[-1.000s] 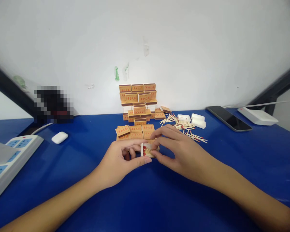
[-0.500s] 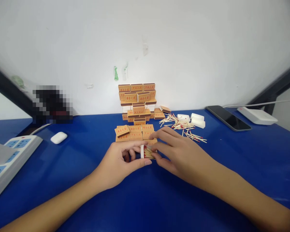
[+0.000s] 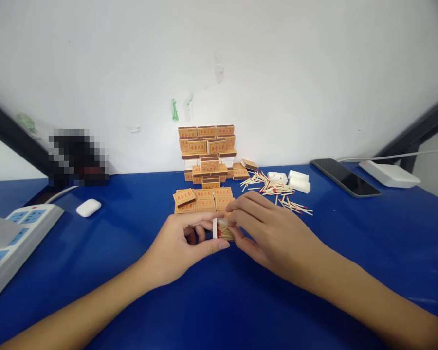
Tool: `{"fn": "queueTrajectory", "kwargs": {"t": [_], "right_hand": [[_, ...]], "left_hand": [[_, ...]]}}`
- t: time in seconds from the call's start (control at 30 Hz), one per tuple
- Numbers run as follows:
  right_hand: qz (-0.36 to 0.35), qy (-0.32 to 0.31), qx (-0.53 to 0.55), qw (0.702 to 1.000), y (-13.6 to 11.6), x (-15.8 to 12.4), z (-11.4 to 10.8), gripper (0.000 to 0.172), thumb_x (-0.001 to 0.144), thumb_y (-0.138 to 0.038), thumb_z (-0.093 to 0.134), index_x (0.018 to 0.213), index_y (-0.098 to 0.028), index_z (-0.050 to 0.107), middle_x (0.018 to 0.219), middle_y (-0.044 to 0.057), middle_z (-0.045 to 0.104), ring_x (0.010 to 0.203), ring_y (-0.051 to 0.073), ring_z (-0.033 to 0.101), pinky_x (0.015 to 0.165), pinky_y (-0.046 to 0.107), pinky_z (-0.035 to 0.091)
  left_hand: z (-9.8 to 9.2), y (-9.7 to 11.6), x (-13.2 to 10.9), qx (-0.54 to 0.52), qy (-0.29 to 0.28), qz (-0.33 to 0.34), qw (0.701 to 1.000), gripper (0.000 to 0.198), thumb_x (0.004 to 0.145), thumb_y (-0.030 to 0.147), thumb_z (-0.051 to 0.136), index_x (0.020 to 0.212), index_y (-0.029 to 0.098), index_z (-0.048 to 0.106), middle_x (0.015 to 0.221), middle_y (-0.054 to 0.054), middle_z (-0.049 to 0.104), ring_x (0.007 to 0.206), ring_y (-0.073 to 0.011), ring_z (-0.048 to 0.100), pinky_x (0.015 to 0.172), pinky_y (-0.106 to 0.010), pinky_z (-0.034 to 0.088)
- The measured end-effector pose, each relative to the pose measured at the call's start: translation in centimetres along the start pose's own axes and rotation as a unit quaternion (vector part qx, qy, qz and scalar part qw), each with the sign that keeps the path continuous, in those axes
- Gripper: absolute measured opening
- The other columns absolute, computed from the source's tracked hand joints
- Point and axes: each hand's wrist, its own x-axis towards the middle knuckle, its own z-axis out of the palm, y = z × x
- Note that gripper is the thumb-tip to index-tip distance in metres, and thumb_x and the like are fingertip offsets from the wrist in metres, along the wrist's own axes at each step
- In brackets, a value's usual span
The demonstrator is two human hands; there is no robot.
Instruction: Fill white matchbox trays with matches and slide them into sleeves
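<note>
Between the thumb and fingers of my left hand (image 3: 184, 238) is a small white matchbox tray (image 3: 215, 228) filled with red-tipped matches (image 3: 224, 232). My right hand (image 3: 257, 223) is at the tray's right end, with its fingertips bent together over the matches; what they pinch, if anything, is hidden. Just beyond my hands, flat matchboxes (image 3: 204, 199) lie in rows, one of them tilted on top. Behind them a stack of orange matchboxes (image 3: 208, 146) stands against the wall. Loose matches (image 3: 272, 184) are spread to the right of the stack.
White trays (image 3: 298, 182) lie beside the loose matches. Further right are a phone (image 3: 345, 177) and a white device (image 3: 390, 174) with a cable. On the left are a white earphone case (image 3: 89, 207) and a power strip (image 3: 29, 218) on the blue table (image 3: 190, 311).
The fingers of my right hand have drawn closer together and shifted slightly over the tray's right end. My left hand holds the tray in nearly the same place.
</note>
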Motion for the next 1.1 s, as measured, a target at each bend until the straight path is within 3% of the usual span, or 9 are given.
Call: {"fn": "queueTrajectory", "kwargs": {"t": [0.17, 0.53, 1.1], "right_hand": [[0.014, 0.027, 0.027, 0.999, -0.03, -0.06, 0.02, 0.011, 0.101, -0.014, 0.057, 0.099, -0.017, 0.067, 0.102, 0.012, 0.074, 0.100, 0.027, 0.066, 0.080, 0.045, 0.063], [0.005, 0.052, 0.011, 0.999, 0.08, -0.01, -0.06, 0.012, 0.099, -0.011, 0.061, 0.093, -0.012, 0.071, 0.103, 0.014, 0.074, 0.098, 0.027, 0.065, 0.082, 0.044, 0.063], [-0.001, 0.026, 0.035, 0.999, 0.29, -0.12, 0.25, 0.013, 0.099, -0.010, 0.059, 0.096, -0.013, 0.071, 0.106, 0.014, 0.073, 0.101, 0.027, 0.065, 0.083, 0.043, 0.064]], "left_hand": [[-0.03, 0.01, 0.11, -0.022, -0.010, 0.005, 1.000, 0.048, 0.083, 0.036, 0.088, 0.128, 0.022, 0.079, 0.093, -0.005, 0.079, 0.062, -0.0097, 0.046, 0.057, -0.023, 0.042], [-0.06, -0.23, 0.08, -0.037, -0.012, 0.003, 0.999, 0.045, 0.083, 0.034, 0.088, 0.126, 0.023, 0.080, 0.092, -0.005, 0.081, 0.062, -0.0094, 0.051, 0.059, -0.022, 0.045], [0.08, -0.01, 0.05, -0.034, -0.008, -0.004, 0.999, 0.043, 0.082, 0.032, 0.089, 0.122, 0.022, 0.081, 0.090, -0.004, 0.079, 0.062, -0.0092, 0.050, 0.058, -0.021, 0.044]]}}
